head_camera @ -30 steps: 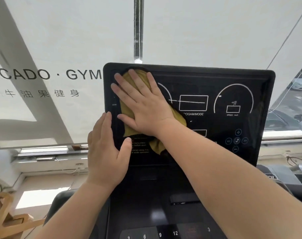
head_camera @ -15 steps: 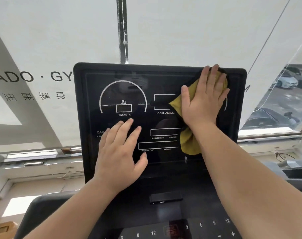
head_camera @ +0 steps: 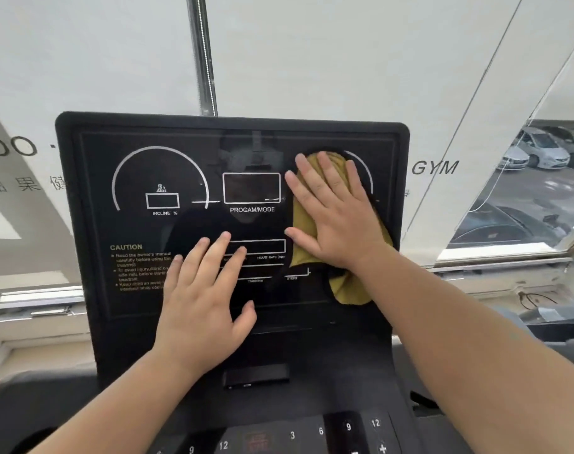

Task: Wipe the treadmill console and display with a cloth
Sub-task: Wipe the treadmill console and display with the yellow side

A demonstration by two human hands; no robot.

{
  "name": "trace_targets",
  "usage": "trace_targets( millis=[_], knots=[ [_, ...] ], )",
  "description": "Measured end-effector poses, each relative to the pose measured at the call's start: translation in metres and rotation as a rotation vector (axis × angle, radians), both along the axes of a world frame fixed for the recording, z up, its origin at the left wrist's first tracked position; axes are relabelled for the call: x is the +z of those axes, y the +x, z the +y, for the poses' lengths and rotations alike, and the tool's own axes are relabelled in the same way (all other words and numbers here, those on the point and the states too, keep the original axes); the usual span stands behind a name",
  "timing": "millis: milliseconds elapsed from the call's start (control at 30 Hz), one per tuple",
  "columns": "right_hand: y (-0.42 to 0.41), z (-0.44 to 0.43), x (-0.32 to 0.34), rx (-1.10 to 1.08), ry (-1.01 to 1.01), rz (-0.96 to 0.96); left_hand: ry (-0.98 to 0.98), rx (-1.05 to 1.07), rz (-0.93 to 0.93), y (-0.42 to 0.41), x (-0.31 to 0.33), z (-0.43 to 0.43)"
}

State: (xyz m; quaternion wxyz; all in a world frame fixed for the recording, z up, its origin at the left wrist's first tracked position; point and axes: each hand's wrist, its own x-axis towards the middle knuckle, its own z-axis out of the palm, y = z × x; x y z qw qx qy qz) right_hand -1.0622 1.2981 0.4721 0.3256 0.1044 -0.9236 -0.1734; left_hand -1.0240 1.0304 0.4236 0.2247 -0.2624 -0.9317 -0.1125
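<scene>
The black treadmill display (head_camera: pixel 141 165) stands upright in front of me, with white dial outlines and a yellow caution text at its lower left. My right hand (head_camera: pixel 336 213) lies flat on a mustard-yellow cloth (head_camera: pixel 349 290), pressing it against the right part of the display over the right dial; the cloth's lower end hangs below my wrist. My left hand (head_camera: pixel 204 296) rests flat on the lower middle of the display, fingers spread, holding nothing. The console (head_camera: pixel 312 430) with numbered keys lies below, near the bottom edge.
A small black clip-like piece (head_camera: pixel 256 375) sits on the sloped panel under the display. Behind it hangs a white window blind (head_camera: pixel 312 54) with "GYM" lettering; through the glass at right are parked cars (head_camera: pixel 537 152). Dark handrails flank the console.
My right hand with the cloth swept from the display's upper left to its upper right, then slid down and slightly left. My left hand moved from the display's left edge to its lower middle.
</scene>
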Motion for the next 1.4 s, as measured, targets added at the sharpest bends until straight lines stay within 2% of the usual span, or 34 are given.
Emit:
trace_targets(
  millis=[133,233,300,367,467,533,600,700,867,1033,1100,1233,1333,1400],
  knots=[
    [-0.001,0.042,0.03,-0.198,-0.261,0.016,-0.063,0.066,-0.064,0.003,0.002,0.013],
    [-0.009,0.029,0.044,-0.312,-0.508,0.045,-0.083,0.1,-0.085,0.007,0.003,0.019],
    [-0.015,0.005,0.044,-0.321,-0.582,0.066,-0.098,0.118,-0.09,0.009,0.006,0.021],
    [-0.015,-0.02,0.033,-0.217,-0.468,0.035,-0.111,0.128,-0.088,0.01,0.008,0.022],
    [-0.001,-0.037,-0.001,0.033,-0.132,-0.046,-0.107,0.124,-0.091,0.008,0.012,0.024],
    [0.01,-0.025,-0.023,0.132,0.034,-0.072,-0.109,0.112,-0.101,0.005,0.014,0.023],
    [0.017,-0.002,-0.032,0.174,0.106,-0.075,-0.095,0.097,-0.109,0.003,0.014,0.022],
    [0.012,0.036,-0.012,0.118,0.097,-0.034,-0.055,0.103,-0.113,0.004,0.013,0.023],
    [-0.003,0.069,0.035,-0.081,-0.152,0.027,-0.007,0.124,-0.092,0.008,0.008,0.027],
    [0.012,0.047,-0.003,-0.119,-0.293,0.03,0.016,0.148,-0.102,0.012,-0.003,0.028],
    [0.028,0.039,-0.031,-0.096,-0.245,0.012,0.026,0.154,-0.106,0.011,-0.004,0.03],
    [0.059,0.045,-0.088,0.065,-0.002,-0.033,0.02,0.167,-0.109,0.01,-0.005,0.032],
    [0.061,0.065,-0.088,0.181,0.153,-0.067,0.01,0.167,-0.113,0.01,-0.006,0.031],
    [0.05,0.077,-0.065,0.176,0.172,-0.051,0.015,0.167,-0.121,0.011,-0.005,0.031]
  ],
)
